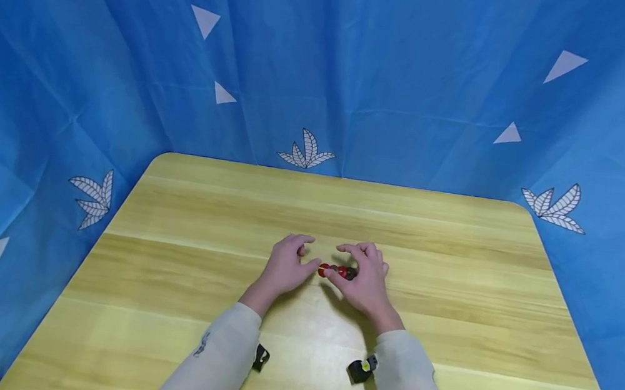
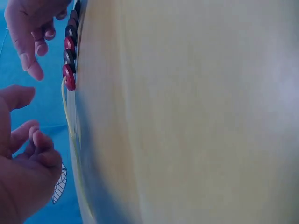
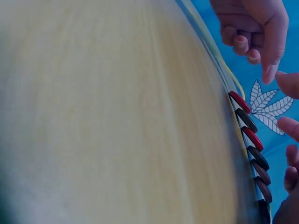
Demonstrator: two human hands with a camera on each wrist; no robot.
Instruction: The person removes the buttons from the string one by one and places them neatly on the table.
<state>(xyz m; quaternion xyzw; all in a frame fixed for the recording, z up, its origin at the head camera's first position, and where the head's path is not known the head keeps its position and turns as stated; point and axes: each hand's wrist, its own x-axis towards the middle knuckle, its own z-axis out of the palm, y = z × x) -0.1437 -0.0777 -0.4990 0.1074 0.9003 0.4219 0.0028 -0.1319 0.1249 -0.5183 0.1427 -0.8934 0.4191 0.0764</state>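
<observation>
Several red, black and brown discs (image 1: 343, 271) lie in a row on the wooden table, between and beside the hands. A thin yellow cord (image 2: 70, 123) runs from the red disc (image 2: 68, 77) at the left end of the row. My left hand (image 1: 290, 264) hovers left of that disc, thumb tip close to it and fingers loosely bent around nothing. Over the row arches my right hand (image 1: 367, 281), its thumb and index finger spread apart. Its palm and fingers partly hide the discs in the head view. Neither hand pinches a disc or the cord.
The pale wooden table (image 1: 443, 358) has rounded far corners. Blue cloth (image 1: 414, 73) with white leaf and triangle prints hangs behind it and along both sides. Small dark camera mounts (image 1: 360, 370) sit at both wrists, beside the light sleeves (image 1: 218, 355).
</observation>
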